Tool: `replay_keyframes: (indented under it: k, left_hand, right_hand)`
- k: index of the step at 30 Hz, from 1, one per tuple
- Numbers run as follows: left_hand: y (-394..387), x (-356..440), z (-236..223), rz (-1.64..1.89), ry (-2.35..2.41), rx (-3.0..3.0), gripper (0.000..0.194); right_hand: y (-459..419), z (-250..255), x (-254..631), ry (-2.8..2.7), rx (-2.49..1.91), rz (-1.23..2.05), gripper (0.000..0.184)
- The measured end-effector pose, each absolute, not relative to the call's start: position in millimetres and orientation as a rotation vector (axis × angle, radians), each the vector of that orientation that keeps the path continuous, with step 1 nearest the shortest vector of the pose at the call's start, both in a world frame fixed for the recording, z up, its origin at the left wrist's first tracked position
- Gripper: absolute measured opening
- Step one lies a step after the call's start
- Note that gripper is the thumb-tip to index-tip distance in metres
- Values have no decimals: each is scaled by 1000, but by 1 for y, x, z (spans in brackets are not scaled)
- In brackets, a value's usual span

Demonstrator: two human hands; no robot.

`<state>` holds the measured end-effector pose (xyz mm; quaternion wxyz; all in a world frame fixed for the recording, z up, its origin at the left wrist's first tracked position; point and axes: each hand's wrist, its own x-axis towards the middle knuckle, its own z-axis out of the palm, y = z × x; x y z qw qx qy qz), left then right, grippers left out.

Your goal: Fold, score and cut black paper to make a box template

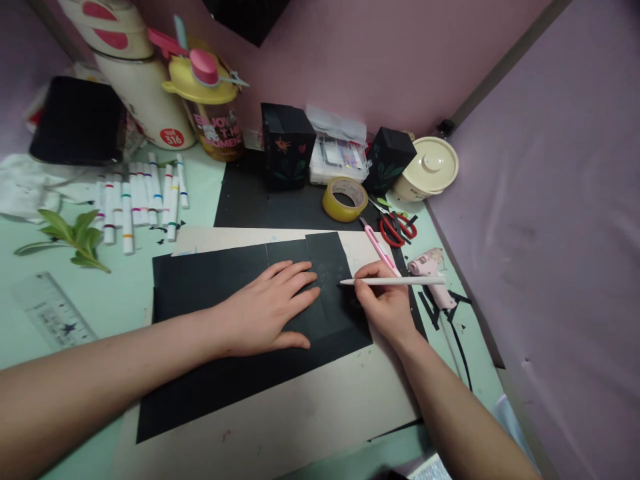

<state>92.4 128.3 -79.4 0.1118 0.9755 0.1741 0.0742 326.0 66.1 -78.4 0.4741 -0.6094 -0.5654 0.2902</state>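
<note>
A sheet of black card (210,380) lies at a slant on a larger pale board (300,420). My left hand (270,310) rests flat on the card with its fingers spread. At the card's right edge, my right hand (385,303) grips a slim white pen (420,281), its pointed tip to the left, just over or on the card; I cannot tell if it touches. Faint light marks show on the card between the tip and my left fingers. Beyond my right hand lies a pink craft knife (379,247).
Red scissors (395,230), yellow tape (345,199) and a glue gun (433,270) sit at right. Two black boxes (289,147) and a cream lidded pot (433,167) line the back. White markers (128,220), a leafy sprig (75,237), a ruler (53,310) and a drinking bottle (215,113) are at left.
</note>
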Motion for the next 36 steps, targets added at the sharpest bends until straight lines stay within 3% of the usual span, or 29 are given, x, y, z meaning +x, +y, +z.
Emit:
replay_keyframes:
  k: [9, 36]
  left_hand:
    - [128, 92, -80, 218, 509, 2871, 72]
    - [128, 92, -80, 235, 516, 2851, 70]
  right_hand:
    - [65, -79, 324, -1476, -1521, 683, 14]
    - [64, -80, 323, -1535, -1528, 748, 13]
